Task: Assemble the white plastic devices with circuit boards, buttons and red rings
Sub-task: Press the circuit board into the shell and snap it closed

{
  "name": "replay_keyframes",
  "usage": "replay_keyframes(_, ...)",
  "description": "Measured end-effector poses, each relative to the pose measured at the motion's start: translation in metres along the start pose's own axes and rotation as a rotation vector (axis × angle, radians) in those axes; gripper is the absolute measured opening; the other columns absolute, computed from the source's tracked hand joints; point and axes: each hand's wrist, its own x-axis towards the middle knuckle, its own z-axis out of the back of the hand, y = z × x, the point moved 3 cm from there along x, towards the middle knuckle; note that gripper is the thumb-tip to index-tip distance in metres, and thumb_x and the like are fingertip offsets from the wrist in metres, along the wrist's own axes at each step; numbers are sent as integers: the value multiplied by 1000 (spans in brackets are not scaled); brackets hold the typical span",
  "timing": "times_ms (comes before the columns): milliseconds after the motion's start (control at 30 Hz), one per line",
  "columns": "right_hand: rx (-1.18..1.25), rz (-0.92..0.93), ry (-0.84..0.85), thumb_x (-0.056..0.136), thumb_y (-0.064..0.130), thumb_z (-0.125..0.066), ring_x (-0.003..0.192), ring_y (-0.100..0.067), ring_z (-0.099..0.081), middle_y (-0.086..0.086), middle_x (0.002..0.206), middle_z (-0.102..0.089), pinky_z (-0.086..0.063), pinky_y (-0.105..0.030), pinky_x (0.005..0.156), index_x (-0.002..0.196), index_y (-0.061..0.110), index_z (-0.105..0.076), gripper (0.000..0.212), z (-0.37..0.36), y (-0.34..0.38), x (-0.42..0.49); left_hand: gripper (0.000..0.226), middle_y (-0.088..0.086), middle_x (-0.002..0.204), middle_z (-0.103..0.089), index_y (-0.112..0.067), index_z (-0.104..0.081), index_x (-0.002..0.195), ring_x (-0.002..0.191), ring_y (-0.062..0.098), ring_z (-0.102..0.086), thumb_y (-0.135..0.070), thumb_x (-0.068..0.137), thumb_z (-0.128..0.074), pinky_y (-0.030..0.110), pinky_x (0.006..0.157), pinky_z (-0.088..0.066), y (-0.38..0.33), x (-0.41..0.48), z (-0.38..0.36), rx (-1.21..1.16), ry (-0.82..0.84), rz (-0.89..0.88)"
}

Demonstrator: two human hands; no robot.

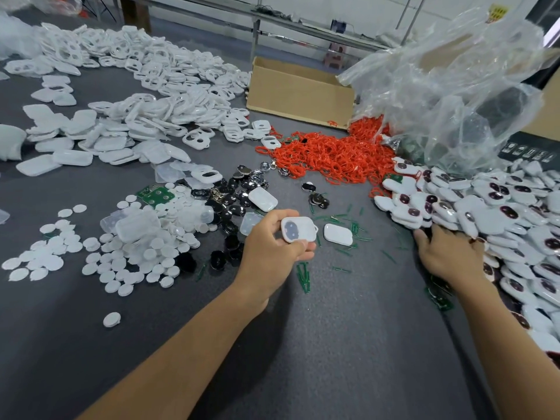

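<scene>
Pinched one white shell (pixel 298 228) in L hand (pixel 272 247), mid-table. Laid R hand (pixel 448 253) flat, fingers spread, on big pile of finished units (pixel 500 213). Lots done; heaps of loose shells (pixel 151 86), red rings (pixel 333 156), btns (pixel 230 204), a board (pixel 156 194) left unused; prob. far from over.

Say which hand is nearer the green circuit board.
Left: the left hand, holding a white device, is right of the circuit board; the right hand is farther right.
</scene>
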Motion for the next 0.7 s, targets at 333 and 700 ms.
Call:
replay_keyframes(333, 290, 57, 161, 98, 51, -30, 143, -34, -18, -18, 156, -19, -15, -47, 117, 150, 3, -19, 71, -2, 28, 3, 36, 15, 103, -67, -6, -55, 116, 72, 13, -72, 16, 87, -54, 24, 67, -59, 1, 1, 1, 22, 8, -13)
replay_keyframes(700, 640, 572, 21, 94, 1, -50, 129, -14, -47, 1, 137, -53, -26, -12, 104, 131, 13, -56, 40, 30, 65, -94, 37, 13, 102, -67, -8, -56, 115, 75, 16, -73, 15, 86, -56, 25, 66, -58, 2, 2, 1, 24, 3, -6)
